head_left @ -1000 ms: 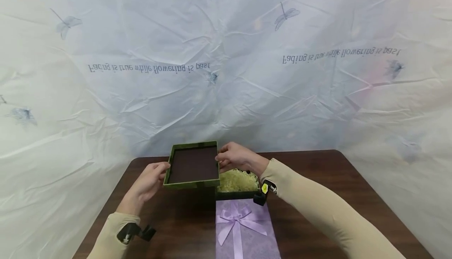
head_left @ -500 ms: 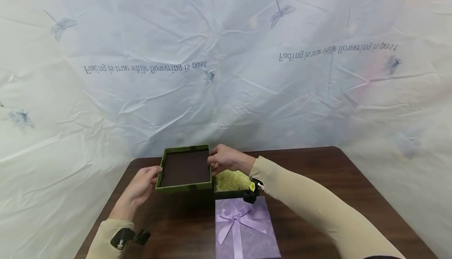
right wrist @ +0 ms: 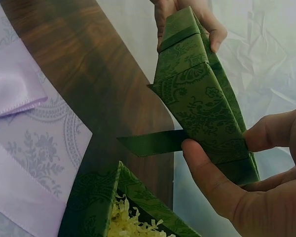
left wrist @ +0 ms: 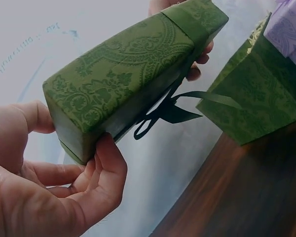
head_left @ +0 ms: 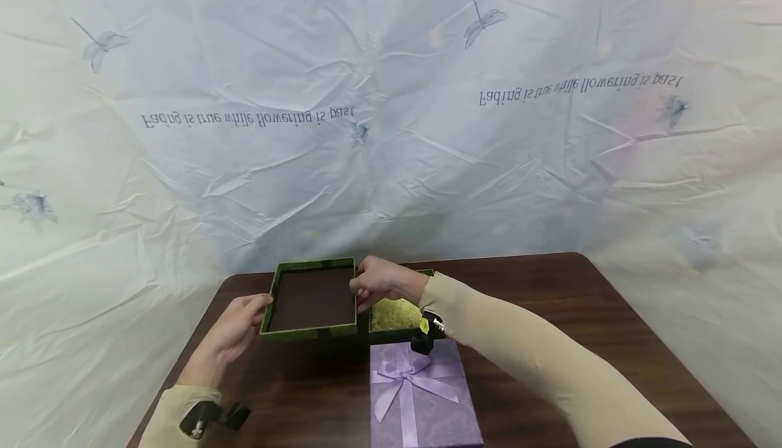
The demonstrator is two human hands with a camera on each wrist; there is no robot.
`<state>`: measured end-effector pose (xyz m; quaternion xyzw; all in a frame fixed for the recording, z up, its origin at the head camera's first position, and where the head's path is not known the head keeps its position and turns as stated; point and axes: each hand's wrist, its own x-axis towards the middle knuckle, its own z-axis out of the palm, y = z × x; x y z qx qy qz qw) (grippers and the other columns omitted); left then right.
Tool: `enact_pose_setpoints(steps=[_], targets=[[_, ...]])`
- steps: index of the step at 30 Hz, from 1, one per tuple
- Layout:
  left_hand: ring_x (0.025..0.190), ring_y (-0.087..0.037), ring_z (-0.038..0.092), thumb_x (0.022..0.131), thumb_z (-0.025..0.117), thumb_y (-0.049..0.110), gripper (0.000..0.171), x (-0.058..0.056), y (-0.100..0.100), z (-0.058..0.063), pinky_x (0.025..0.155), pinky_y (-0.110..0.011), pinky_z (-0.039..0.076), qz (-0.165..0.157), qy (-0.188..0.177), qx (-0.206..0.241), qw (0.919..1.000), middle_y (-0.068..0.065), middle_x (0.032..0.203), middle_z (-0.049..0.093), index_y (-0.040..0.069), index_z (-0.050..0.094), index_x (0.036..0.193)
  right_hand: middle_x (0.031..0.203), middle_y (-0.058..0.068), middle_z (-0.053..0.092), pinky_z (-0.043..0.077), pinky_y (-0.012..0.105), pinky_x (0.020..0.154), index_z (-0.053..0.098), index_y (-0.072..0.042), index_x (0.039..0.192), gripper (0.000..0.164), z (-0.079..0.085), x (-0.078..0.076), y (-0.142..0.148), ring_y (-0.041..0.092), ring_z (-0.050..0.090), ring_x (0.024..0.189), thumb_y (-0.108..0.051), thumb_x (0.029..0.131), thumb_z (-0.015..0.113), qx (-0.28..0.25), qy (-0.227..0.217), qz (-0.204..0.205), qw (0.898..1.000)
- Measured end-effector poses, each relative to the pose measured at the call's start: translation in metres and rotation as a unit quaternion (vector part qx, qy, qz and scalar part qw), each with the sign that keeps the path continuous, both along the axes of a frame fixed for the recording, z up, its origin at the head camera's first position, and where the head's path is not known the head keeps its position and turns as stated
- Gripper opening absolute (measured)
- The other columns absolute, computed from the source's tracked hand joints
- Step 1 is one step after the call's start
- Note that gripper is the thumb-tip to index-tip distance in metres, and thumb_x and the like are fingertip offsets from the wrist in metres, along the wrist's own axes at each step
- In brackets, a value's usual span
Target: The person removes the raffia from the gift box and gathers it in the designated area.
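Both hands hold a green patterned box lid (head_left: 313, 299) above the table, its dark inner side facing up. My left hand (head_left: 225, 332) pinches the lid's left edge between thumb and fingers. At the opposite edge, my right hand (head_left: 380, 280) grips the rim with thumb and fingertips. A dark green ribbon bow (left wrist: 170, 111) hangs from the lid's underside in the left wrist view. Right of the lid, partly behind my right hand and wrist, stands the open green box (left wrist: 261, 98), filled with pale yellow shredded paper (head_left: 396, 314).
A purple patterned gift box (head_left: 449, 411) with a lilac ribbon bow (head_left: 404, 373) lies in front of the green box. Everything stands on a dark wooden table (head_left: 550, 339). A pale printed sheet (head_left: 391, 163) hangs behind and at the sides.
The lid has moved left and slightly down, carried by both hands. More of the green box and its shredded paper shows now. The purple box has stayed in place.
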<state>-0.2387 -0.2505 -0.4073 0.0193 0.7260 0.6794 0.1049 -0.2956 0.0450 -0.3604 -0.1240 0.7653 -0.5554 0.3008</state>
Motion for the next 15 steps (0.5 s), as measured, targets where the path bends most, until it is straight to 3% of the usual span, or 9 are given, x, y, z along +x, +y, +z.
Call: enact_pose_setpoints(steps=[7, 9, 12, 15], targets=[[0.058, -0.010, 0.025, 0.105, 0.036, 0.019, 0.021, -0.002, -0.005, -0.005, 0.058, -0.030, 0.027, 0.001, -0.001, -0.015, 0.9999, 0.006, 0.063, 0.025, 0.011, 0.047, 0.090, 0.071, 0.012, 0.053, 0.059, 0.046, 0.078, 0.041, 0.013, 0.134, 0.043, 0.002, -0.002, -0.005, 0.020, 0.056, 0.062, 0.001, 0.094, 0.052, 0.022, 0.009, 0.004, 1.000], [0.057, -0.010, 0.024, 0.105, 0.036, 0.018, 0.021, -0.002, -0.006, -0.007, 0.058, -0.031, 0.024, 0.004, 0.000, -0.019, 0.9998, 0.006, 0.062, 0.025, 0.010, 0.048, 0.091, 0.070, 0.013, 0.054, 0.059, 0.046, 0.076, 0.046, 0.012, 0.129, 0.037, 0.002, -0.002, -0.006, 0.021, 0.057, 0.061, 0.001, 0.095, 0.052, 0.032, 0.016, 0.006, 0.999], [0.056, -0.010, 0.024, 0.104, 0.038, 0.017, 0.023, -0.003, -0.007, -0.009, 0.058, -0.034, 0.020, 0.011, 0.000, -0.025, 0.9996, 0.005, 0.062, 0.025, 0.011, 0.047, 0.084, 0.061, 0.010, 0.049, 0.060, 0.045, 0.074, 0.058, 0.006, 0.096, 0.008, 0.003, -0.003, -0.010, 0.020, 0.053, 0.055, 0.000, 0.095, 0.053, 0.046, 0.031, 0.015, 0.998], [0.058, -0.010, 0.025, 0.104, 0.038, 0.019, 0.023, -0.004, -0.009, -0.011, 0.058, -0.032, 0.023, 0.013, -0.004, -0.036, 0.9993, 0.003, 0.068, 0.027, 0.009, 0.048, 0.087, 0.052, 0.006, 0.041, 0.060, 0.044, 0.072, 0.048, -0.009, 0.062, 0.035, 0.002, -0.002, -0.013, 0.019, 0.049, 0.049, -0.001, 0.096, 0.053, 0.057, 0.045, 0.028, 0.997]])
